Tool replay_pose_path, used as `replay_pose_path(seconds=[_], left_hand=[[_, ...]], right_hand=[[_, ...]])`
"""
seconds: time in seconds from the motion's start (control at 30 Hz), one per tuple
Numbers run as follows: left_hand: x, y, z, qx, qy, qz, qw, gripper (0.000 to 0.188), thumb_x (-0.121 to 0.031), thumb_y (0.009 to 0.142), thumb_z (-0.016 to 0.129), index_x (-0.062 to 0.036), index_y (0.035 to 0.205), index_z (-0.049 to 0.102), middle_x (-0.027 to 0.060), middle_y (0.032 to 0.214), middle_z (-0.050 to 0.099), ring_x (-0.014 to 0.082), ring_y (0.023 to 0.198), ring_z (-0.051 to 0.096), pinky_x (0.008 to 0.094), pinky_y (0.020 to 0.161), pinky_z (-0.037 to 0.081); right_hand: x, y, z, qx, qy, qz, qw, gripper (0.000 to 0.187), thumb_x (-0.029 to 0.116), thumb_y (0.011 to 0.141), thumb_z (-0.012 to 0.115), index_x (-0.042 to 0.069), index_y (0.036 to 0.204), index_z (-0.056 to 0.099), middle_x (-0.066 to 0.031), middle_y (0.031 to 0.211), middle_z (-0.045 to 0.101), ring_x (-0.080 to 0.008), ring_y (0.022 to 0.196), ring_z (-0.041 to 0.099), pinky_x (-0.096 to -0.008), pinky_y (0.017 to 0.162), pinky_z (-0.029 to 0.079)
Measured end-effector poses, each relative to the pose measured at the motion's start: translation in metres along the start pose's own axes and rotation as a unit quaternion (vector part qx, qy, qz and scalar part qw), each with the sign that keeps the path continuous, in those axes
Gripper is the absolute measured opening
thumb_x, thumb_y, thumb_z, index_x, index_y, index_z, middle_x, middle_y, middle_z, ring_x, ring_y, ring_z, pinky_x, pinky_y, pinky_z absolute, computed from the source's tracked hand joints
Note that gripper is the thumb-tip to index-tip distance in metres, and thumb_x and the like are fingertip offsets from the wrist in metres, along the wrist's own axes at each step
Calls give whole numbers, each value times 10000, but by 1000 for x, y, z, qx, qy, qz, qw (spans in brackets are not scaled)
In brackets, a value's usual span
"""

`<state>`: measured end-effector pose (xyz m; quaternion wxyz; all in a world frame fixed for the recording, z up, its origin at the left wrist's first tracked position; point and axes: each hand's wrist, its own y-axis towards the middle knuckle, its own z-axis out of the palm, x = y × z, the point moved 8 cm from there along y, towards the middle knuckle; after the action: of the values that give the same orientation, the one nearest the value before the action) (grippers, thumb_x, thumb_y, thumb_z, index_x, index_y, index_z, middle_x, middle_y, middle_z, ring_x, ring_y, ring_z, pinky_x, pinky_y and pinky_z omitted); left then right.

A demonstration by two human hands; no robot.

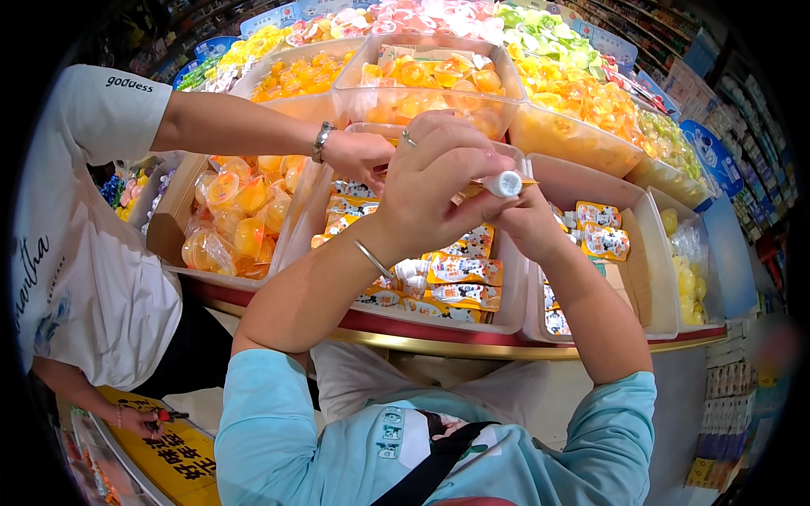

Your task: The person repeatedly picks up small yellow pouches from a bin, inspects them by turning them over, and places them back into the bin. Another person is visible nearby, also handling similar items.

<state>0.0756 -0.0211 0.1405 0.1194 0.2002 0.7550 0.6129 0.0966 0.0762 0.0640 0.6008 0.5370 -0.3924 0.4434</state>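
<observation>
At mid-frame, the left hand (439, 173) and right hand (531, 223) both grasp a pouch (506, 184), still capped and seemingly yet to join the other pouches (464, 270) in the tub (513, 291).

White-capped pouch (506, 184) mostly hidden by hands (434, 185). White-shirted person (110, 219) cut off left. Shelf goods (650, 29) too small.

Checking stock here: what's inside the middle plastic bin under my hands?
Orange-and-white pouches with white caps lie in the bin. Your left hand, right hand and left forearm cover parts; anything beneath is hidden.
</observation>
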Motion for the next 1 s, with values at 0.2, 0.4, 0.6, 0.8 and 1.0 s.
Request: replay_pose_path(seconds=[0.2, 0.4, 0.6, 0.8, 1.0], left_hand=[[1, -2, 1, 0, 3, 5, 1000, 273, -138, 610, 683, -101, 844, 548, 37, 807, 522, 220, 757, 504, 330, 665, 399], [0, 0, 1, 10, 11, -5, 1000, 283, -142, 617, 686, -108, 854, 535, 38, 814, 525, 222, 767, 505, 338, 672, 398], [5, 0, -3, 16, 3, -22, 1000, 309, -153, 612, 693, -118, 870, 526, 34, 813, 526, 222, 763, 502, 345, 691, 386], [12, -5, 4, 20, 9, -44, 999, 324, -115, 616, 698, -98, 893, 529, 48, 836, 534, 230, 787, 502, 352, 702, 394], [21, -12, 7, 12, 39, -97, 994, 260, -194, 642, 677, -111, 818, 504, 55, 785, 512, 244, 750, 480, 357, 693, 364]], right_hand=[[-2, 0, -2, -4, -23, 7, 1000, 388, -62, 770, 440, 47, 1142, 445, -62, 1105, 503, -160, 1033, 485, -301, 884, 409], [-4, 0, -4, -2, -6, 3, 1000, 375, -53, 773, 448, 50, 1133, 451, -49, 1086, 509, -155, 1025, 490, -298, 882, 412], [-3, 1, -1, -22, -27, 26, 999, 355, -36, 771, 475, 45, 1117, 471, -45, 1084, 513, -156, 1027, 488, -295, 881, 411], [-15, -3, -15, -73, -32, 24, 997, 304, 15, 780, 517, -4, 1082, 485, -85, 1105, 508, -164, 1010, 497, -294, 873, 412], [-6, 3, -14, -59, -38, 10, 997, 380, 55, 770, 545, 15, 1127, 421, -101, 1105, 501, -166, 1024, 487, -300, 879, 406]])
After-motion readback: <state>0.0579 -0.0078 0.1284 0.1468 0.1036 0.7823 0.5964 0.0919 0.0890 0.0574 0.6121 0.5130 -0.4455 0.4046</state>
